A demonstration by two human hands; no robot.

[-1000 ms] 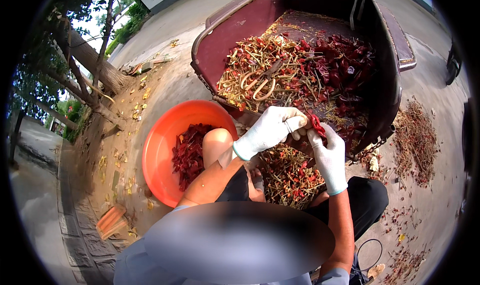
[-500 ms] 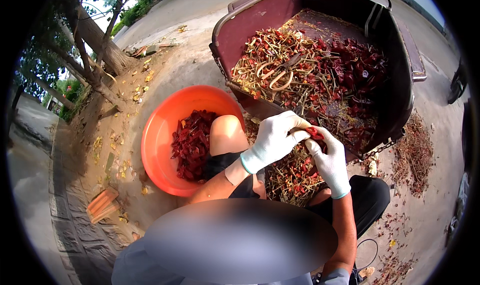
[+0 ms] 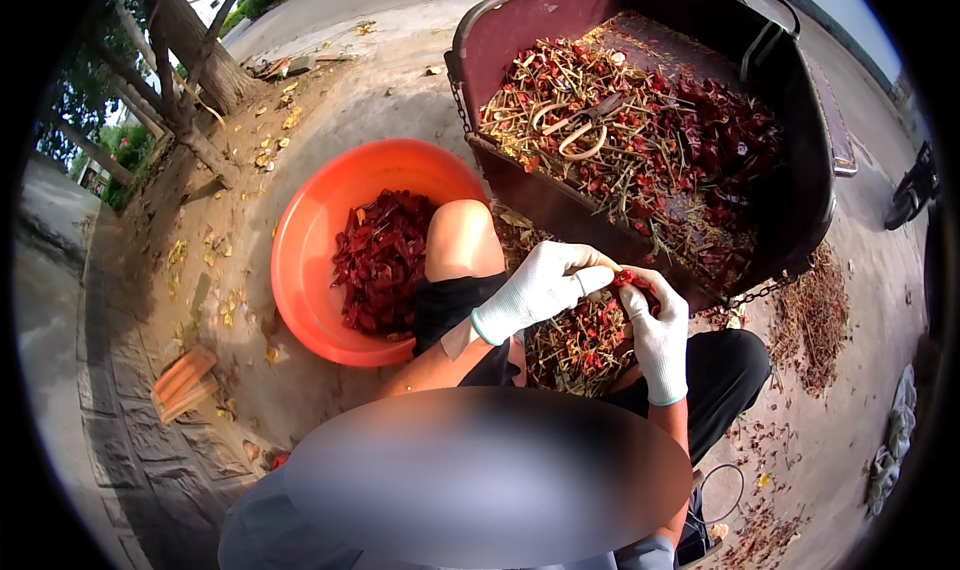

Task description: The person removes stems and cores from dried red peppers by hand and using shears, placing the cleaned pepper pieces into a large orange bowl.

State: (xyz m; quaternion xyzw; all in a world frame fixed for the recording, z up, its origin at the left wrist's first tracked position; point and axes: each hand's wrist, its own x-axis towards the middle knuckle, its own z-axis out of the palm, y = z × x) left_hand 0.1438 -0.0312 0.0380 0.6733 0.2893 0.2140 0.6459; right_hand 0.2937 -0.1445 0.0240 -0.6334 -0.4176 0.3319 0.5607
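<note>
Both my hands wear white knit gloves and meet in front of the cart's near edge. A small dried red chili pepper (image 3: 625,278) sits between them. My left hand (image 3: 540,290) pinches it from the left with thumb and forefinger; my right hand (image 3: 660,335) is closed on its right side. Left of my bare knee stands an orange-red plastic basin (image 3: 300,270), with dark red chili pods (image 3: 380,260) in it. Under my hands lies a heap of stems and red scraps (image 3: 575,355).
A maroon cart bed (image 3: 520,25) holds dried chilies and straw-coloured stems, with tan-handled scissors (image 3: 580,125) on top. A chain (image 3: 760,295) hangs at its near edge. More stems (image 3: 815,320) lie on the ground at right. Bricks (image 3: 184,384) and a tree (image 3: 190,45) are at left.
The view has shifted slightly, so the cart sits farther right and the basin farther left and higher. My hands stay together at the chili, with my right fingers shifted around it.
</note>
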